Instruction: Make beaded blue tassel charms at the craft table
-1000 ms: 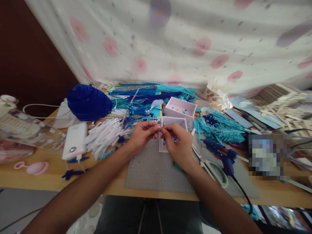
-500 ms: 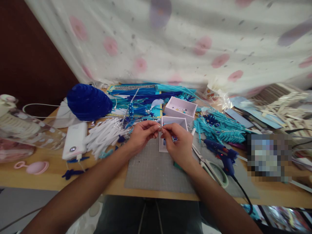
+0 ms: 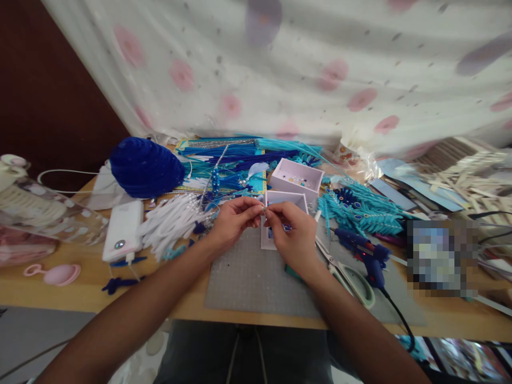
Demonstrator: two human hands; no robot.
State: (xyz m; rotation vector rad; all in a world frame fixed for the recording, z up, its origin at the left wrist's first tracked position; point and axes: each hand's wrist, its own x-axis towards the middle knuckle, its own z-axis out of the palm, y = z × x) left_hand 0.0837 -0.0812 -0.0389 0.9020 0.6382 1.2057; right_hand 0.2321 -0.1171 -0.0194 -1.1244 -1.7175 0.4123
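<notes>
My left hand (image 3: 239,218) and my right hand (image 3: 293,229) meet fingertip to fingertip above the front edge of a grey cutting mat (image 3: 256,288). Both are closed in a pinch around something tiny and pale, too small to name. Partly behind my right hand stands a small white box (image 3: 269,241) with dark beads inside. A second pale box (image 3: 298,191), holding small loose beads, sits just beyond it. To the left of my hands lie white fuzzy stems (image 3: 172,224) and a strand of blue beads (image 3: 215,181).
Right of my hands lie scissors (image 3: 340,272), a blue glue gun (image 3: 366,253) with a cord, and turquoise fuzzy stems (image 3: 360,208). On the left are a white power bank (image 3: 123,230), a dark blue fuzzy cone (image 3: 146,166) and a pink item (image 3: 60,274). A flowered curtain (image 3: 280,69) hangs behind.
</notes>
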